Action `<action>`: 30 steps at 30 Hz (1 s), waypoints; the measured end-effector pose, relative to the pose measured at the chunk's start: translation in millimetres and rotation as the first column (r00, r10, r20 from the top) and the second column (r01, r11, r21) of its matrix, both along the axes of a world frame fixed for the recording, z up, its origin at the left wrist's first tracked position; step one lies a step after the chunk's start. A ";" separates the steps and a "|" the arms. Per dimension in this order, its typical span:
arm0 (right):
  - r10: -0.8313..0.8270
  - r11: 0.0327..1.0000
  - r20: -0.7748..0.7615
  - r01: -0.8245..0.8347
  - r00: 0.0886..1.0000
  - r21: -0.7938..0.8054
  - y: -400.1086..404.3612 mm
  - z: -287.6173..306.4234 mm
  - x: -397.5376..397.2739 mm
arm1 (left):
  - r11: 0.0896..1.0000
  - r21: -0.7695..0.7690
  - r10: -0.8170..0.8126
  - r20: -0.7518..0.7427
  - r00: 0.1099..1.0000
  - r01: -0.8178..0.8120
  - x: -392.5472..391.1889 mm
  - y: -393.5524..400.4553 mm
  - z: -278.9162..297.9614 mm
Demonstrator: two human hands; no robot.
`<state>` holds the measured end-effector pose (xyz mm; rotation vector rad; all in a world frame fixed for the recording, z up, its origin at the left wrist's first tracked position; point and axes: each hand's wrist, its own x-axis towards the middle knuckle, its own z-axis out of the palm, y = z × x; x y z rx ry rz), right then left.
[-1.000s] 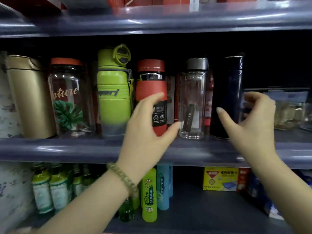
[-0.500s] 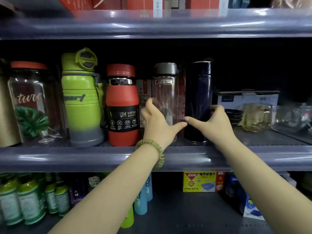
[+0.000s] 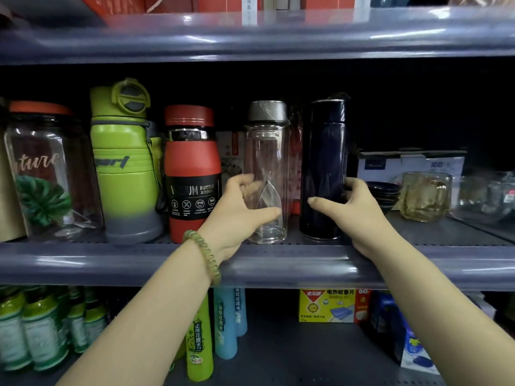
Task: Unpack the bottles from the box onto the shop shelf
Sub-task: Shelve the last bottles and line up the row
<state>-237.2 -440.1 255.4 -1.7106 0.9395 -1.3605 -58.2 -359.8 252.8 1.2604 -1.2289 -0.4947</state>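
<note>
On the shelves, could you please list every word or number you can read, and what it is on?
"BOTTLE", "316", "304": red bottle; first word partly hidden
"ature": clear jar, cut off
"port": green bottle, cut off
"电热蚊香片": yellow box
"止痒花露水": green tube
White box, blue tubes: too blurred

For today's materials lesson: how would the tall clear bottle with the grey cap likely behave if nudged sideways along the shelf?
The tall clear bottle with the grey cap looks narrow for its height, so it would probably tip rather than slide. It appears empty, so likely light. Its smooth, see-through walls suggest glass or hard plastic: possibly slippery and breakable.
</note>
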 end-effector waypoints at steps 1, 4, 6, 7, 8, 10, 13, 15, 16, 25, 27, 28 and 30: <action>0.001 1.000 0.005 -0.001 1.000 0.010 -0.7 -0.7 -0.2 | 1.000 0.011 -0.013 0.004 1.000 0.013 0.2 0.1 0.2; -0.047 0.999 -0.063 0.046 0.997 -0.014 -1.3 -0.3 3.8 | 0.999 0.034 0.023 0.004 1.000 -0.023 -5.9 0.6 2.8; -0.039 0.998 -0.099 0.035 0.994 -0.042 1.3 0.8 4.5 | 0.991 0.038 0.126 0.020 0.992 -0.127 -11.1 1.4 4.8; -0.015 0.999 -0.080 0.012 0.997 -0.046 1.6 0.8 3.5 | 0.984 0.027 0.176 0.037 0.984 -0.177 -12.7 1.6 5.0; 0.007 0.998 -0.047 -0.010 0.999 -0.055 1.7 0.4 1.7 | 0.977 0.008 0.210 0.057 0.976 -0.211 -14.1 2.3 5.1; 0.027 0.997 -0.015 -0.028 1.000 -0.073 1.2 -1.3 -1.8 | 0.971 -0.030 0.238 0.106 0.965 -0.236 -14.9 3.5 3.7; 0.008 0.994 -0.046 -0.012 0.999 -0.108 0.1 -3.4 -1.8 | 0.979 -0.032 0.204 0.119 0.972 -0.202 -10.1 2.5 0.4; -0.009 0.994 -0.047 0.004 0.999 -0.112 0.6 -2.5 -0.5 | 0.990 -0.001 0.139 0.080 0.987 -0.140 -7.2 2.0 0.0; -0.011 0.994 -0.042 0.006 0.999 -0.110 0.8 -1.8 -0.2 | 0.993 0.008 0.113 0.064 0.992 -0.114 -6.2 1.9 0.2; 0.025 0.999 -0.001 -0.025 1.000 -0.043 2.4 -0.4 -2.6 | 0.975 -0.011 0.221 0.130 0.967 -0.222 -16.5 2.3 4.6; 0.013 0.998 0.017 -0.012 1.000 -0.063 2.3 -1.1 -3.0 | 0.977 -0.042 0.215 0.126 0.969 -0.211 -16.3 4.6 3.6; 0.008 0.997 0.020 -0.007 1.000 -0.072 3.1 -0.9 -2.6 | 0.980 -0.045 0.195 0.106 0.975 -0.192 -14.7 4.7 2.7; 0.011 0.997 0.023 -0.009 1.000 -0.077 5.0 0.2 -1.5 | 0.985 -0.022 0.173 0.092 0.981 -0.172 -10.3 4.3 2.4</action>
